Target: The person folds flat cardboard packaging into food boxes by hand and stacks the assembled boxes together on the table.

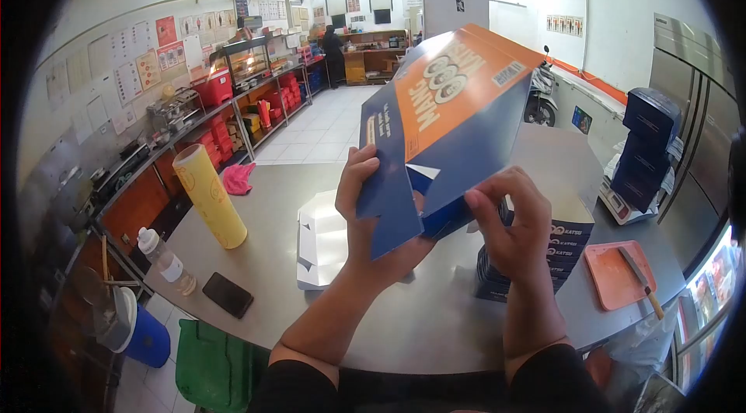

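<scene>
A blue and orange cardboard food box (470, 94), partly folded, is held up above the steel table (287, 327). My left hand (371, 246) grips it from the left and below, with the fingers over its side panel. On the right, my right hand (517, 219) pinches the lower edge of a blue panel between thumb and fingers. Loose flaps and a cut-out slot show between the hands. Behind my left wrist lies an open box (325, 236), its white inside facing up. A stack of dark blue folded boxes (571, 250) stands behind my right hand.
Left on the table are a yellow roll (210, 195), a bottle (167, 261), a phone (228, 294) and a pink cloth (238, 178). At right, a knife (641, 277) lies on an orange tray (606, 285), near more blue boxes (643, 149) on a scale. A person (333, 55) stands far back.
</scene>
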Action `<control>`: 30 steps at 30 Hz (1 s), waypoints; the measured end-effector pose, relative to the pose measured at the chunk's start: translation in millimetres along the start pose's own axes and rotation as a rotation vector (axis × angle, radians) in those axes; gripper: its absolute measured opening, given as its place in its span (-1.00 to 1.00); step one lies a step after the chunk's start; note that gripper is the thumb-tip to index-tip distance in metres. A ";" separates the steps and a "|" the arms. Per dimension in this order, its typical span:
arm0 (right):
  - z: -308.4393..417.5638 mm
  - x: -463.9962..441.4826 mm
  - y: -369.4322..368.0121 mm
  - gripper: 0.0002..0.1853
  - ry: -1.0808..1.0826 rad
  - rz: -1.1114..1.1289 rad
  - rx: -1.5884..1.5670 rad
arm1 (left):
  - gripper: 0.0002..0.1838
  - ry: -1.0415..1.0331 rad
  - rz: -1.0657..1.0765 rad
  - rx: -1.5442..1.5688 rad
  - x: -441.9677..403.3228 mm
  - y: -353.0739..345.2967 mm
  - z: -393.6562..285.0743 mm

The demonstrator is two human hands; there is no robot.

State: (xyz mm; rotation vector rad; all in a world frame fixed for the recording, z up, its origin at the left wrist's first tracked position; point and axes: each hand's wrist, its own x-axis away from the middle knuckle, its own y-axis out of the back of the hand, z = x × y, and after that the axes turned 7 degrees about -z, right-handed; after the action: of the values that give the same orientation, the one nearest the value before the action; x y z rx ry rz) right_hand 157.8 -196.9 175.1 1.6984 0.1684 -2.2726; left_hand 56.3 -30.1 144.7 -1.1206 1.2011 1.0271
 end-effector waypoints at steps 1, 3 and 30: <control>-0.1 -1.9 -0.2 -0.82 0.098 0.006 0.047 | -0.33 -0.011 0.014 -0.002 -0.9 2.1 0.1; 5.8 -5.8 1.9 -0.78 0.196 0.042 0.100 | -0.31 -0.035 0.044 -0.005 -4.3 8.4 0.5; 10.9 7.3 15.7 -0.70 -0.158 0.061 -0.394 | -0.30 -0.165 0.263 0.081 -6.1 4.3 7.0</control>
State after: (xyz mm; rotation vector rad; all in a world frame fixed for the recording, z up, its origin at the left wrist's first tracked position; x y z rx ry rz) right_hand 150.7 -216.0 172.7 1.3016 0.4867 -2.1427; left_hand 52.6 -22.6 150.5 -0.8113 1.2663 1.2336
